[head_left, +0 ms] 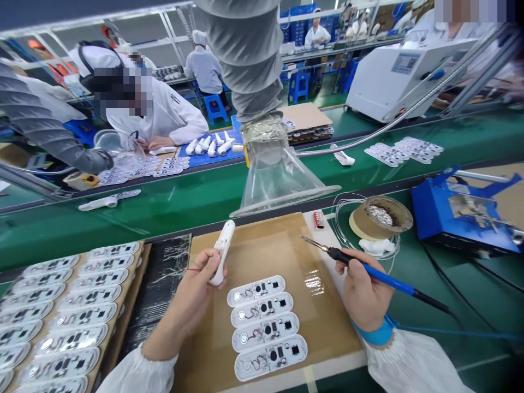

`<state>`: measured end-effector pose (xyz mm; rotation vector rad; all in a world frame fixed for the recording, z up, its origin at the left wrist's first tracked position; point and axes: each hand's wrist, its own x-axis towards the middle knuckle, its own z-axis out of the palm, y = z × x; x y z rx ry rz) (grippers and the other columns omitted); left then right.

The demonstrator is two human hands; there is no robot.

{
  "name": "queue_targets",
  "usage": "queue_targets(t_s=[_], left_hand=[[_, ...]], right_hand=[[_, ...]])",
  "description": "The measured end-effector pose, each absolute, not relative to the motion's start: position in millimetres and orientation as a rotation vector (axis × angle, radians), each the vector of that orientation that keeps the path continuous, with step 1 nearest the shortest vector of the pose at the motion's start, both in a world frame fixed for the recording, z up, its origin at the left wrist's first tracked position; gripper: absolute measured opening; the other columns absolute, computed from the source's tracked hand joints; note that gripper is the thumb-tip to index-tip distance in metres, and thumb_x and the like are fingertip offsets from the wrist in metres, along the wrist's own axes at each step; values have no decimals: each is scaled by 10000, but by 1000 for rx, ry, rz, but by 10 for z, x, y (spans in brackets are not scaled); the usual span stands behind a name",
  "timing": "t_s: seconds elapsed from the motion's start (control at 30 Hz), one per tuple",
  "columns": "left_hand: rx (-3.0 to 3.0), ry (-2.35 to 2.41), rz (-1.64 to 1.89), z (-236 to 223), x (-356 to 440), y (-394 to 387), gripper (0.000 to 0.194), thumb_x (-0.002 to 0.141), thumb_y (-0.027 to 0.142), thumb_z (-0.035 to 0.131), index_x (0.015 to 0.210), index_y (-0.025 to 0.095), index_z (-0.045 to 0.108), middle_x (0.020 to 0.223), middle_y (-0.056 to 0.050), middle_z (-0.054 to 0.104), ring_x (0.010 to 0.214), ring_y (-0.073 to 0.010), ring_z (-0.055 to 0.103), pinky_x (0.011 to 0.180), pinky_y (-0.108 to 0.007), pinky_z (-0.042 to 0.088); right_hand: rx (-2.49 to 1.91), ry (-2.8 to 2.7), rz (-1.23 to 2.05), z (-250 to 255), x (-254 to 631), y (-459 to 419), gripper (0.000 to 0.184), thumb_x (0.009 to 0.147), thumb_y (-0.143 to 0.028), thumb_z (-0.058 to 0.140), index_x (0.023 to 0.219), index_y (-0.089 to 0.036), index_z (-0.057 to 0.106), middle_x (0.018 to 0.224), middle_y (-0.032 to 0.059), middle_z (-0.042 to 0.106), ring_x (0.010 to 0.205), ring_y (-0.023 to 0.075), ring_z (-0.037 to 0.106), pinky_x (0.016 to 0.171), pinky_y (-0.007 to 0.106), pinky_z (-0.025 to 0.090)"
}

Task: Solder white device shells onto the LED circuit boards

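My left hand (pixel 204 273) is closed round a white plastic handle-shaped housing (pixel 223 245), tilted upright over the brown work board (pixel 262 240). Thin wires stick out near its fingers. Gripped like a pen in my right hand (pixel 364 289) is a soldering iron (pixel 368 273) with a blue and black handle, its metal tip pointing left above the board. Between the hands, several white oval panels (pixel 266 316) with circuit parts and small wires lie in a stacked column on the board. A blue strap (pixel 374 334) circles my right wrist.
Rows of similar white panels (pixel 77 305) lie on cardboard at left. A clear fume hood (pixel 278 185) hangs above the board. At right are a round pot (pixel 379 218), coiled solder wire (pixel 341 218) and a blue fixture (pixel 458 213). A co-worker (pixel 151 109) sits across the green conveyor (pixel 196 196).
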<state>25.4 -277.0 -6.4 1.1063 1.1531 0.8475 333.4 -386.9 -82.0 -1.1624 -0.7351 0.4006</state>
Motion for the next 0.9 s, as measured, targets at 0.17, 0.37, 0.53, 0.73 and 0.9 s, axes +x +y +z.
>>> queue_targets(t_s=[0.17,0.37,0.53,0.73,0.9], left_hand=[[1864,1175,726,-201,601,-3051,262,1069,407,564,894,242,670,1265,-88,570,1133,-252,597,863,-351,531],[2558,1153,488,-328,946,-3248,255,1069,147,445,939,226,649,1461,-142,517,1003,-270,588,833,-443,483],[2784,1080,461,-365,1004,-3234,274,943,-28,444,914,195,600,1435,-201,533,1132,-311,604,826,-428,431],[2789,1078,443,-332,1015,-3224,254,926,-21,465,932,197,595,1419,-201,560,1146,-311,616,826,-422,424],[2788,1089,445,-350,1016,-3215,301,856,-55,466,942,204,594,1416,-199,574,1183,-320,614,825,-417,421]], right_hand=[[-1086,-700,460,-723,3277,-3946,164,1042,-293,668,1093,-254,818,847,17,712,721,172,660,684,322,531],[-1166,-773,550,-706,3243,-4130,166,1046,-269,653,1078,-267,816,892,26,733,706,159,668,632,283,556],[-1205,-849,602,-687,3194,-4182,166,1043,-263,648,1069,-267,811,903,22,727,685,142,671,611,248,563],[-1255,-921,642,-666,3183,-4157,153,1038,-242,656,1064,-257,806,881,27,732,696,152,675,618,245,565],[-1290,-950,669,-623,3185,-4127,153,1028,-231,652,1026,-250,804,798,12,727,640,146,658,577,233,539]])
